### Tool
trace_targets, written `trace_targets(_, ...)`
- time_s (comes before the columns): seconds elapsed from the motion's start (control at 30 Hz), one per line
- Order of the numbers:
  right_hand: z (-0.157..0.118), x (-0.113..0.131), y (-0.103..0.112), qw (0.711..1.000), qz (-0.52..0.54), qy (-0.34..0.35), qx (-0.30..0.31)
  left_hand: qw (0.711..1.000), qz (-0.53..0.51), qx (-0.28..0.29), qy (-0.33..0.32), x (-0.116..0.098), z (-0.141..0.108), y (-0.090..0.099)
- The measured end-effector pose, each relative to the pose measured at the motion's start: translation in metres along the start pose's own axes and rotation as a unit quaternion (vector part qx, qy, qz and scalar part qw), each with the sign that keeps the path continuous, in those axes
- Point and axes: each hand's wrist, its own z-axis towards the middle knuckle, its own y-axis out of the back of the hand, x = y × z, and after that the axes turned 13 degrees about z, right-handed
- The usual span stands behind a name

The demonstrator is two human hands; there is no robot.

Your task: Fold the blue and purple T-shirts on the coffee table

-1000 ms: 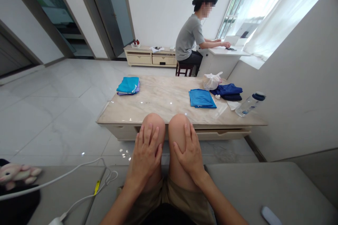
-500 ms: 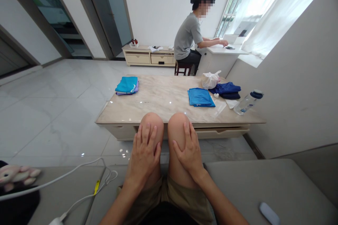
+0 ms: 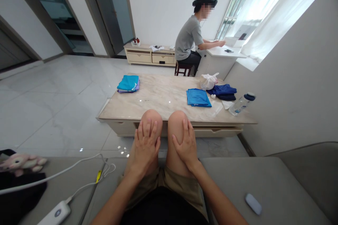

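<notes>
My left hand (image 3: 146, 147) lies open over my left knee, its fingers spread and holding nothing. Resting open on the other knee is my right hand (image 3: 185, 144), also holding nothing. Just beyond both knees stands a marble-topped coffee table (image 3: 155, 93). Folded teal and purple cloth (image 3: 128, 83) lies at its left end. A folded blue cloth (image 3: 198, 97) is right of the middle, apart from my hands. Behind it are a white plastic bag (image 3: 208, 81) and dark blue folded cloth (image 3: 224, 91). A clear water bottle (image 3: 241, 104) stands at the right end.
Across the room, a person (image 3: 188, 37) in a grey shirt sits at a white desk (image 3: 219, 54). On the grey sofa (image 3: 224, 175) lie a pale rounded device (image 3: 253, 204), a white power bank (image 3: 56, 214) with a cable (image 3: 84, 184), and a plush toy (image 3: 23, 163).
My view has tilted and shifted slightly, bringing more of the power bank into sight. Both hands stay on my knees. The seated person's hands have come up a little from the desk.
</notes>
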Motion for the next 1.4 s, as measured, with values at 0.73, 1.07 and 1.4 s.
trace_targets(0.73,-0.017,-0.021,-0.009,0.997,-0.066,0.011,0.032,0.998,-0.056,-0.034,0.018,0.014,-0.089,-0.024)
trace_targets(1.07,-0.019,-0.02,-0.007,0.999,-0.046,0.017,0.004,0.995,-0.069,-0.061,0.031,0.018,-0.094,-0.03)
trace_targets(1.4,-0.024,-0.018,-0.005,0.999,-0.04,0.014,0.008,0.996,-0.058,-0.057,0.032,0.018,-0.095,-0.026)
